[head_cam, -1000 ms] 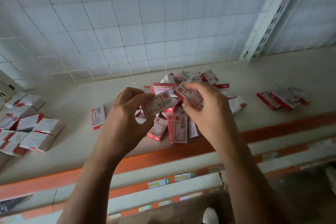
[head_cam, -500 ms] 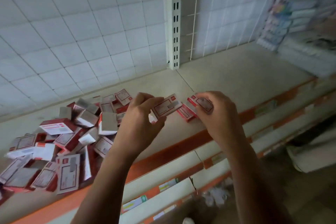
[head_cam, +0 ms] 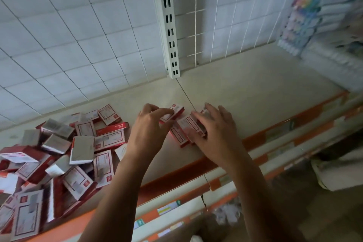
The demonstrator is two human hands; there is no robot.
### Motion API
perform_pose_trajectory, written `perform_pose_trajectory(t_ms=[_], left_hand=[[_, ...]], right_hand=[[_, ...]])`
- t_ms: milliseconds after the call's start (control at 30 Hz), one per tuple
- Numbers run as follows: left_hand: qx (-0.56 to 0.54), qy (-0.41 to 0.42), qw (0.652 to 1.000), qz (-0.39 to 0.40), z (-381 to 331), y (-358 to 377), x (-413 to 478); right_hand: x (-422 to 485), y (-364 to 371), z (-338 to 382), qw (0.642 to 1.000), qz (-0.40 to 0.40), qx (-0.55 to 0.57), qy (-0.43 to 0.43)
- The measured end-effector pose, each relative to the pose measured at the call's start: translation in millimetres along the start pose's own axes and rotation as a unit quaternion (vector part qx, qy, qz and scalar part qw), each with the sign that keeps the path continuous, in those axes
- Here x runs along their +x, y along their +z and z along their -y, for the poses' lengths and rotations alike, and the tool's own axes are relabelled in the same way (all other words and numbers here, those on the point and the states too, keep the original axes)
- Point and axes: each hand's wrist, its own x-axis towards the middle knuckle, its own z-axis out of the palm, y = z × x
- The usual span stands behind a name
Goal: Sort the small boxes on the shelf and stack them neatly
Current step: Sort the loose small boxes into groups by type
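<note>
Fingers of our left hand pinch one red-and-white box beside the stack on the shelf, which our right hand presses with straight fingers, the loose pile left of both.

Head-worn wide-angle view, angled down over the shelf, close above both hands

The right hand covers much of the small stack beneath it, so the count of boxes there cannot be told, and fingers of the left hand hide the near end of the pinched box. Left of the grip the loose pile is cut by the view's edge, its print too small to read; far right of the grip the coloured packs are blurred.
</note>
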Motion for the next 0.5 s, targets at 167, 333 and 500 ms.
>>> perform_pose_trajectory(t_ms=[167, 333, 500], left_hand=[[-0.004, -0.011, 1.0, 0.003, 2.4, 10.8, 13.3], [0.01, -0.025, 1.0, 0.01, 1.1, 13.0, 17.9], [0.039, 0.018, 0.999, -0.015, -3.7, -5.1, 2.0]], right_hand=[[15.1, 0.2, 2.2, 1.0, 0.017, 0.0, -0.001], [27.1, 0.5, 6.1, 1.0, 0.009, -0.008, -0.011], [21.5, -8.5, 16.2, 1.0, 0.011, -0.016, 0.006]])
